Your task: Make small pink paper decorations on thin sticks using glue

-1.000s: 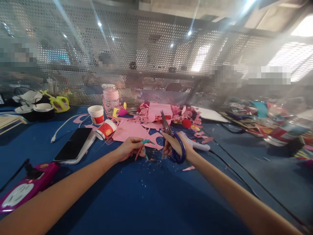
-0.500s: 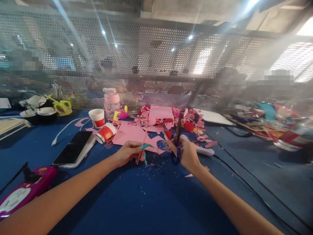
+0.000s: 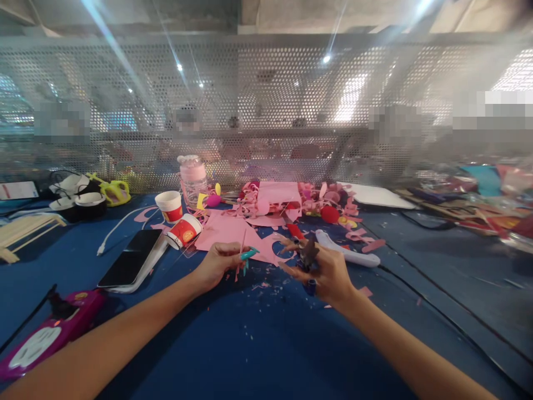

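Between its pinched thumb and fingers, my left hand (image 3: 219, 265) holds a thin pink paper strip (image 3: 244, 240). Small bright teal bits (image 3: 249, 254) show at those fingertips; I cannot tell exactly what they are. My right hand (image 3: 331, 271) is around dark scissors (image 3: 308, 256) with blue handles, the blades blurred and foreshortened, some of its fingers stretched toward the left. Both hands are above the blue table, apart from each other. Just beyond them lies pink paper (image 3: 227, 229), with a cut round opening near my right fingers. Tiny paper scraps (image 3: 262, 285) lie below the hands.
A white glue gun (image 3: 353, 255) with a black cord lies right of my right hand. Pink cuttings (image 3: 250, 203) are heaped behind. Leftward are two paper cups (image 3: 170, 203), a bottle (image 3: 194, 180), a phone (image 3: 132, 258) and a purple power strip (image 3: 54, 333). A perforated screen (image 3: 266, 89) stands behind.
The scissors have tipped from upright to a foreshortened angle in my right hand, and its fingers have spread leftward. My left hand keeps its pinch. The whole view has shifted slightly.
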Action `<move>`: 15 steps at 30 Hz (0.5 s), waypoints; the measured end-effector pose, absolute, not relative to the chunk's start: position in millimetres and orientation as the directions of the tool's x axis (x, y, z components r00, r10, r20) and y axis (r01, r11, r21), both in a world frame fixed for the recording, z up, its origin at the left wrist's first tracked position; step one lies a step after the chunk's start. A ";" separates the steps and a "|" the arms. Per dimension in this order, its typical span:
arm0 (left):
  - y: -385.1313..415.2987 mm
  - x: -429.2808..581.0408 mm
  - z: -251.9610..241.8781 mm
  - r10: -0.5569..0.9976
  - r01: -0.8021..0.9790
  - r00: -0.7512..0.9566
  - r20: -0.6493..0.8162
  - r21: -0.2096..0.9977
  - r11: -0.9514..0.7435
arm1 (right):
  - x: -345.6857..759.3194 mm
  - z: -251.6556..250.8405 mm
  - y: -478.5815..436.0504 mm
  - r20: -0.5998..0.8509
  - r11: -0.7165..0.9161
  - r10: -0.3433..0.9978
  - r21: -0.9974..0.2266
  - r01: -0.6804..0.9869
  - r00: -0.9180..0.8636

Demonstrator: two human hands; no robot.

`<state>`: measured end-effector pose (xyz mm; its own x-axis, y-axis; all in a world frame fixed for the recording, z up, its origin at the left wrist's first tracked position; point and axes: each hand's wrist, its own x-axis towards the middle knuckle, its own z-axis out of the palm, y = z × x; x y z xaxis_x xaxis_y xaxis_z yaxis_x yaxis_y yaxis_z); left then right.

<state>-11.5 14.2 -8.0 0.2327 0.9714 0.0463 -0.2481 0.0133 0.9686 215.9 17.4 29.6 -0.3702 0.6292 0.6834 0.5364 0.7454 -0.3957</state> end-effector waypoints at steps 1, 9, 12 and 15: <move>14.1 -11.6 -8.0 0.975 -0.229 0.218 0.045 0.973 0.006 | 215.6 30.3 16.7 0.680 0.745 0.631 -0.396 0.537 -0.373; 16.2 -12.9 -12.6 0.984 -0.167 0.166 0.067 0.985 -0.039 | 217.6 32.8 21.2 0.547 0.688 0.718 -0.465 0.557 -0.430; 16.8 -13.7 -13.6 0.983 -0.166 0.158 0.098 0.984 -0.072 | 218.0 28.6 26.5 0.492 0.625 0.778 -0.547 0.557 -0.390; 15.6 -13.9 -12.4 0.977 -0.139 0.176 0.121 0.985 -0.097 | 216.5 25.2 28.2 0.552 0.622 0.767 -0.518 0.587 -0.326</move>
